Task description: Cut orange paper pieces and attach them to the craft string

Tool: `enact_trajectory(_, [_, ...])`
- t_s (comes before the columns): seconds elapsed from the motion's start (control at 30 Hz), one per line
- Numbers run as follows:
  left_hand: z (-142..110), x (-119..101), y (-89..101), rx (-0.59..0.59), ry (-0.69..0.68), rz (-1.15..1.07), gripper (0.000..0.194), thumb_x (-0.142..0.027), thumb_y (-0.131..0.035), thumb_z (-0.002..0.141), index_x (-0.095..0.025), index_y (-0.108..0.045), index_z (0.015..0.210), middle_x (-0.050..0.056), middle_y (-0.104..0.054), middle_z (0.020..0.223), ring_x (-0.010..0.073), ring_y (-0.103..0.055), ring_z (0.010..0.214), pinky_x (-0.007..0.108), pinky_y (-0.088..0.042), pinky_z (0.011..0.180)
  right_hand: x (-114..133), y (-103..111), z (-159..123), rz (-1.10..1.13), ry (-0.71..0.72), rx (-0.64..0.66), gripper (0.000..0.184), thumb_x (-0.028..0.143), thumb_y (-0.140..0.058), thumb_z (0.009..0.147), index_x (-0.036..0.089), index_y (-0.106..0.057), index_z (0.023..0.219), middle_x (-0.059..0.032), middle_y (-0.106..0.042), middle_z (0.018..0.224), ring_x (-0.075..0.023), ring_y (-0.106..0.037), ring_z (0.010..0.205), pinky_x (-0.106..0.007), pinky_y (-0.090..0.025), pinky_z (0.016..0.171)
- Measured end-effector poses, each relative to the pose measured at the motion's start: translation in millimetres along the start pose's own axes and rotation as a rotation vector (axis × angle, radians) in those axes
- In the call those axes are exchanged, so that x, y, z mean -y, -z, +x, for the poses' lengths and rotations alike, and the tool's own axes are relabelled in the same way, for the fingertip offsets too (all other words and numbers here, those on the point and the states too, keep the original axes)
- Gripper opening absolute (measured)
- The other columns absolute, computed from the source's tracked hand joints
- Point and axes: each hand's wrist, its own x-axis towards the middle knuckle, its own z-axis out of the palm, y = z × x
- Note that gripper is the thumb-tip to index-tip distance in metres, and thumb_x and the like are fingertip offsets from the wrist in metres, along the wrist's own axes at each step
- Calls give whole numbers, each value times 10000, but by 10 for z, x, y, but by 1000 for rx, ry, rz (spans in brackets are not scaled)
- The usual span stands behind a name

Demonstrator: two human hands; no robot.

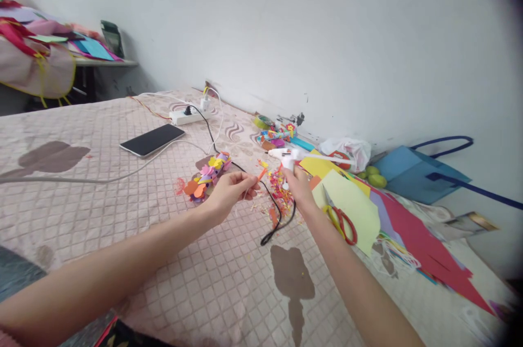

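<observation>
In my left hand (233, 190), a small orange strip (262, 174) of paper or foam is pinched between thumb and fingertips. My right hand (301, 190) is wrapped around the handle of a white hot glue gun (288, 158); its nozzle points left, and a glue stick (327, 158) juts out of the back. The gun's tip is a little above and apart from the orange strip. Beside my left hand lies a craft piece (207, 177) covered in colourful petal shapes. Small coloured scraps (279, 188) are scattered between and beyond my hands.
A black cord (271, 235) loops across the table to a white power strip (183, 116). A phone (152, 140) lies at left. Scissors (341, 221) rest on coloured sheets (425, 232) at right, near a blue bag (420, 172). A wall (286, 47) stands behind.
</observation>
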Motion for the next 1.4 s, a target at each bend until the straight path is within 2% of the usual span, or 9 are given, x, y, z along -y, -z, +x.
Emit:
enact_trajectory(0.17, [-1, 2, 10, 36, -1, -21, 243, -333, -679, 719, -119, -564, 705, 31, -625, 696, 63, -498, 543, 205, -387, 540, -116, -516, 569, -34, 59, 44, 188, 364, -491, 751, 181, -526, 718, 3, -553, 650, -157, -487, 615, -252, -376, 579])
enact_trajectory(0.27, [-5, 0, 11, 40, 7, -36, 242, -326, -685, 714, -118, -562, 705, 30, -622, 686, 64, -500, 542, 208, -392, 545, -171, -732, 658, -65, 85, 62, 118, 301, -530, 724, 182, -534, 715, -3, -569, 668, -163, -502, 633, -267, -400, 617])
enact_trajectory(0.4, [-6, 13, 5, 45, 22, -48, 238, -321, -694, 704, -116, -574, 708, 30, -620, 686, 69, -509, 548, 216, -400, 558, -256, -807, 636, -95, 121, 69, 73, 249, -557, 710, 178, -548, 722, -28, -598, 721, -179, -535, 682, -301, -425, 688])
enact_trajectory(0.63, [-3, 59, 27, 102, 111, -91, 215, -311, -698, 710, -119, -602, 718, 27, -624, 706, 62, -513, 568, 201, -404, 569, -256, -596, 536, -56, 192, 41, 239, 243, -553, 747, 134, -578, 959, -99, -641, 902, -201, -592, 808, -344, -461, 756])
enact_trajectory(0.77, [7, 84, 45, 128, 179, -134, 189, -290, -692, 723, -121, -606, 718, 21, -619, 709, 53, -512, 571, 188, -409, 567, -92, -339, 180, 12, 264, -52, 299, 247, -472, 823, 149, -530, 1099, -121, -589, 1068, -200, -564, 945, -336, -471, 782])
enact_trajectory(0.83, [9, 91, 39, 134, 229, -147, 181, -274, -698, 716, -118, -608, 713, 23, -619, 707, 52, -509, 563, 190, -411, 562, 13, -177, -76, 128, 368, -99, 283, 229, -464, 843, 186, -526, 1115, -104, -573, 1099, -199, -559, 967, -342, -474, 792])
enact_trajectory(0.97, [-5, 97, 8, 181, 283, -142, 183, -268, -704, 713, -110, -612, 705, 22, -618, 692, 48, -509, 553, 188, -405, 560, 194, 115, -506, 161, 505, 0, 300, 162, -485, 835, 244, -539, 1118, -78, -543, 1135, -219, -511, 1082, -392, -432, 902])
enact_trajectory(1.07, [-15, 112, -4, 241, 309, -94, 199, -283, -698, 722, -106, -610, 702, 17, -608, 664, 45, -503, 537, 181, -386, 538, 240, 225, -653, 119, 560, 116, 341, 121, -515, 804, 262, -556, 1112, -68, -544, 1160, -233, -470, 1147, -441, -348, 1006])
enact_trajectory(1.4, [-16, 164, 8, 310, 342, -14, 215, -308, -709, 707, -116, -614, 718, 44, -616, 712, 63, -502, 562, 184, -381, 526, 116, 165, -733, 342, 373, 298, 347, 139, -545, 811, 265, -519, 1134, -52, -560, 1055, -187, -561, 979, -369, -471, 873])
